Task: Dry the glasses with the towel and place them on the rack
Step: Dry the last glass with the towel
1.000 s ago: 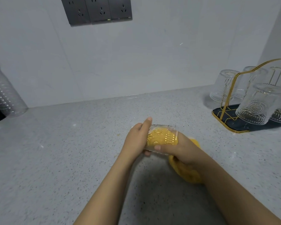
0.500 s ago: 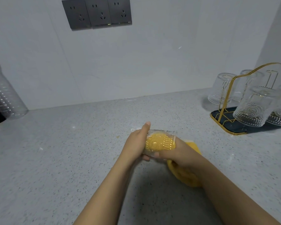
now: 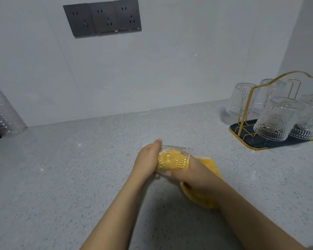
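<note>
Glass: a clear embossed drinking glass [image 3: 173, 160] lies on its side in the air above the speckled grey stone countertop [image 3: 61, 177], between both hands.
Towel: a yellow cloth towel [image 3: 202, 192] is stuffed inside the glass, showing through its wall; the rest spills out of the mouth and hangs under the right wrist.
Left hand: the left hand [image 3: 147, 161] cups the base end, fingers curled round it, one fingertip raised above the rim of the base.
Right hand: the right hand [image 3: 192, 173] is at the mouth end, thumb pressed on the outer wall; its other fingers seem to be inside with the towel, though they are hidden.
Rack: a gold wire rack on a dark tray [image 3: 249, 138] stands well apart at the right, holding four upside-down clear glasses [image 3: 275, 121].
Wall: three dark grey wall sockets [image 3: 102, 18].
Left edge: a ribbed clear plastic container [image 3: 2, 112].
</note>
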A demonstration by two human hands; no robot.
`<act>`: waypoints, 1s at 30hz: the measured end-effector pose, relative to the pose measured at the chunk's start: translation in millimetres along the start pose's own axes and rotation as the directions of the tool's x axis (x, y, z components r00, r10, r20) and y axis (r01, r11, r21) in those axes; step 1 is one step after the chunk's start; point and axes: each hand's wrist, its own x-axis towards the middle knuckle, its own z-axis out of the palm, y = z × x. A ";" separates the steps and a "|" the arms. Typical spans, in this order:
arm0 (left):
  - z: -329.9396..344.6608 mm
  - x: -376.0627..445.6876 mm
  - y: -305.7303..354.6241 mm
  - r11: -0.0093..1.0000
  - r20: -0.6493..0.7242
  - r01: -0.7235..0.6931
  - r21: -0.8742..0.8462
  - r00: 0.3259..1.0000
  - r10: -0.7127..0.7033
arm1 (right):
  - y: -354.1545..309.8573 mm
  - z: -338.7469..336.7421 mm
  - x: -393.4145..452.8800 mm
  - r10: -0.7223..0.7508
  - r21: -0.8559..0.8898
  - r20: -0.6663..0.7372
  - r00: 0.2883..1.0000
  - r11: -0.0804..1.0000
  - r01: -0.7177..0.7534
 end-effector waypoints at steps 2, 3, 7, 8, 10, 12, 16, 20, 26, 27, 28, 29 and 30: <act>-2.7 -2.2 -0.6 0.999 0.035 -0.021 0.026 0.999 0.020 | -3.2 -1.2 1.9 0.019 0.109 -0.039 0.999 0.994 -0.015; -2.0 -2.4 -2.1 0.996 0.025 -0.079 0.028 0.997 0.079 | -4.2 -4.2 4.6 0.054 0.215 -0.059 0.997 0.976 -0.040; 3.5 -1.0 -12.1 0.874 -0.066 -0.475 0.096 0.874 0.482 | -2.9 -21.0 10.3 0.210 0.612 -0.010 0.978 0.775 -0.160; 5.4 -0.7 -13.6 0.847 -0.094 -0.523 0.096 0.842 0.531 | -3.0 -21.5 9.1 0.204 0.617 0.006 0.979 0.770 -0.165; 9.2 0.9 -13.2 0.836 -0.159 -0.546 0.047 0.823 0.546 | -3.8 -18.8 6.2 0.156 0.542 -0.006 0.988 0.831 -0.128; 10.4 3.2 -9.3 0.898 -0.201 -0.440 -0.011 0.881 0.429 | -1.2 -12.2 3.6 0.077 0.327 -0.038 0.996 0.943 -0.060; 0.7 -3.3 8.9 0.999 -0.050 0.031 0.015 0.998 -0.030 | 0.8 1.8 -1.7 0.002 -0.123 0.034 0.999 0.992 0.002; 1.3 -1.5 -1.3 0.984 -0.035 -0.181 -0.001 0.983 0.180 | -4.8 -10.0 3.4 0.062 0.229 -0.064 0.996 0.972 -0.046; 13.8 -1.2 -7.8 0.827 -0.198 -0.561 -0.038 0.815 0.544 | -11.8 -20.2 1.1 0.134 0.559 0.004 0.991 0.821 -0.113; 14.8 1.5 -7.0 0.852 -0.210 -0.517 -0.080 0.844 0.493 | -10.3 -16.6 -0.3 0.094 0.444 -0.024 0.995 0.893 -0.074; 13.4 4.5 -6.2 0.891 -0.203 -0.444 -0.100 0.885 0.418 | -10.0 -12.0 -1.8 0.060 0.281 -0.037 0.998 0.959 -0.047; 11.4 5.4 -3.9 0.933 -0.176 -0.345 -0.100 0.929 0.325 | -6.9 -9.5 -2.7 0.037 0.089 -0.033 0.999 0.995 -0.034; 9.2 4.7 -1.0 0.968 -0.138 -0.237 -0.087 0.965 0.224 | -6.2 -6.8 -4.4 0.032 -0.065 -0.025 0.999 0.997 -0.033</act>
